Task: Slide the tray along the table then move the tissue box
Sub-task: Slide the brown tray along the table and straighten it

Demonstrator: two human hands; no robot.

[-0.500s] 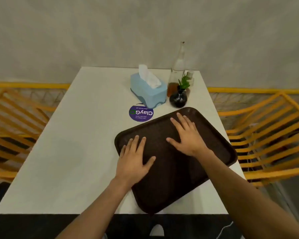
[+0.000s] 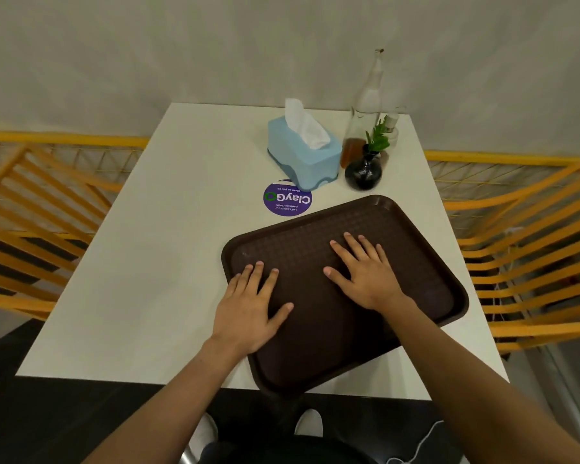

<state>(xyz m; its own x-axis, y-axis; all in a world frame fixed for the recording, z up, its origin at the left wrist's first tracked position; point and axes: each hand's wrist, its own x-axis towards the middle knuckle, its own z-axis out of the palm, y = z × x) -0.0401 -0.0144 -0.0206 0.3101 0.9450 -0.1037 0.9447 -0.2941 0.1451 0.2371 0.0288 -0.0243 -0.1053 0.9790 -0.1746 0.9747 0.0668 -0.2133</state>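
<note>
A dark brown tray [image 2: 426, 262] lies at an angle on the white table [image 2: 141, 279], and its near corner sticks out a little past the table's front edge. My left hand [image 2: 252, 309] rests flat on the tray's left part, fingers spread, the palm over the rim. Flat on the tray's middle lies my right hand [image 2: 365, 276], fingers apart. Neither hand grips anything. A light blue tissue box [image 2: 302, 159] with a white tissue sticking out stands beyond the tray, near the table's far side.
A round purple sticker [image 2: 287, 199] lies between the tissue box and the tray. A small black vase [image 2: 363, 172] with a green sprig and a tall glass bottle [image 2: 365, 105] stand right of the box. Orange slatted chairs [image 2: 523, 249] flank the table.
The tray has come slightly towards me, leaving a small gap to the vase, with both palms still flat on it. The view has tilted a little.
</note>
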